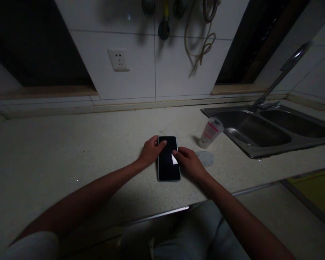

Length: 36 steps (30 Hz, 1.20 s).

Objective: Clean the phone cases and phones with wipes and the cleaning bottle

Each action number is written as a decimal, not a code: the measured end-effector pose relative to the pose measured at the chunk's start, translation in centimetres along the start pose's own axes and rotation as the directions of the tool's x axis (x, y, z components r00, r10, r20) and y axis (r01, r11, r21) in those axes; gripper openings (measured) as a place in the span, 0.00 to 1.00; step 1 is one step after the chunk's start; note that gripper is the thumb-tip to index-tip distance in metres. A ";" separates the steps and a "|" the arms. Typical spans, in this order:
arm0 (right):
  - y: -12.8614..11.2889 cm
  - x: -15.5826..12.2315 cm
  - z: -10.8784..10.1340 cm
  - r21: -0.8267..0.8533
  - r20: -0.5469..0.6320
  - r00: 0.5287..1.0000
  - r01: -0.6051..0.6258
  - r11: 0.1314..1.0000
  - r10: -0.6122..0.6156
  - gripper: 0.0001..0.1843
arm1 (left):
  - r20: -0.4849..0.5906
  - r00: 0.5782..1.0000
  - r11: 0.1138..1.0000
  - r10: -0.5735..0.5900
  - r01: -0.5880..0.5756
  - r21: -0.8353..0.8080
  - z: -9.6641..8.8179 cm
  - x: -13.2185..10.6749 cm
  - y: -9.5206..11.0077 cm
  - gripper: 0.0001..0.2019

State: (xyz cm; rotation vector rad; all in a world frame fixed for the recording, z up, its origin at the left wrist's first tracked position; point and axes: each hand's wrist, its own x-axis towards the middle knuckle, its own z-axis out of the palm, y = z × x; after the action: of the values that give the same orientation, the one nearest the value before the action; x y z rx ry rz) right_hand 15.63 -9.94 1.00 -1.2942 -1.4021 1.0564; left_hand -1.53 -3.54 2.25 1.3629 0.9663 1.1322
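Note:
A black-screened smartphone with a pale edge is at the middle of the countertop, screen up. My left hand grips its upper left side, thumb on the glass and fingers curled round the edge. On the opposite side my right hand holds the right edge, its thumb on the screen beside a bright reflection. Just right of that hand lies a flat grey tag-like piece with a small hole. Behind it a clear plastic cup with red print stands tilted.
At the right is a double steel sink with a tall faucet. The pale countertop runs along a tiled wall bearing a socket and hanging cord. The counter's front edge is close to my body.

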 end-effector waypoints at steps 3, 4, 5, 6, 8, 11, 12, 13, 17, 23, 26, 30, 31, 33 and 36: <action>0.0 0.0 0.3 -0.101 -0.037 0.999 0.016 0.995 -0.019 0.20 | -0.085 0.993 0.985 0.082 -0.068 0.159 -0.3 -0.1 -0.2 0.12; 0.0 0.0 0.4 -0.141 -0.049 0.998 0.025 0.990 -0.032 0.20 | -0.100 0.990 0.972 0.099 -0.075 0.222 -0.3 -0.1 -0.2 0.13; -0.1 -0.1 0.5 -0.181 -0.058 0.997 0.035 0.983 -0.046 0.21 | -0.103 0.988 0.950 0.112 -0.076 0.302 -0.4 -0.1 -0.3 0.12; -0.2 -0.1 0.5 -0.221 -0.063 0.996 0.043 0.974 -0.058 0.21 | -0.089 0.988 0.911 0.122 -0.076 0.405 -0.4 -0.1 -0.3 0.11; -0.4 -0.1 0.7 -0.297 -0.074 0.995 0.046 0.954 -0.070 0.22 | -0.018 0.993 0.754 0.115 -0.076 0.653 -0.4 -0.1 -0.2 0.13; -0.9 0.2 0.8 -0.405 -0.054 0.998 0.016 0.914 -0.042 0.21 | 0.088 0.994 0.407 0.071 -0.109 0.907 -0.4 -0.2 0.0 0.19; -1.2 0.3 0.8 -0.442 -0.038 0.999 0.006 0.897 -0.026 0.21 | 0.106 0.992 0.319 0.067 -0.122 0.940 -0.4 -0.3 0.1 0.20; -1.4 0.4 0.8 -0.477 -0.021 1.000 -0.001 0.879 -0.010 0.20 | 0.117 0.990 0.256 0.073 -0.132 0.958 -0.5 -0.3 0.2 0.21; -2.6 0.7 1.0 -0.638 0.036 0.999 0.006 0.770 0.022 0.20 | 0.152 0.984 0.118 0.091 -0.163 0.980 -0.6 -0.5 0.5 0.22; -3.6 0.6 1.6 -0.891 0.042 0.995 -0.002 0.454 0.086 0.24 | 0.159 0.985 0.093 0.073 -0.165 0.982 -0.5 -0.5 0.8 0.20; -3.6 0.6 1.7 -0.925 0.038 0.995 0.000 0.380 0.094 0.24 | 0.157 0.984 0.097 0.083 -0.165 0.982 -0.6 -0.4 0.6 0.20; -3.4 0.5 1.7 -0.913 0.038 0.997 0.006 0.408 0.070 0.24 | 0.154 0.984 0.116 0.085 -0.163 0.980 -0.7 -0.3 0.5 0.19; -3.2 0.4 1.6 -0.900 0.029 0.998 0.000 0.436 0.059 0.23 | 0.151 0.985 0.125 0.085 -0.161 0.979 -0.7 -0.3 0.4 0.19; -2.7 0.4 1.3 -0.843 0.000 1.000 -0.010 0.538 0.019 0.21 | 0.155 0.983 0.149 0.096 -0.168 0.974 -0.8 -0.2 0.4 0.19; -1.6 0.5 0.3 -0.643 -0.106 0.993 -0.023 0.765 -0.059 0.19 | 0.157 0.979 0.198 0.129 -0.181 0.963 -0.9 -0.1 0.2 0.19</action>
State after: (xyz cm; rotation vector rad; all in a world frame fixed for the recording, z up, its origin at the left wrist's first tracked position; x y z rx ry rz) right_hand 14.99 -9.58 2.48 -1.7910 -1.7573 0.4571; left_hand -2.47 -3.45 2.41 2.5682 1.6869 0.4831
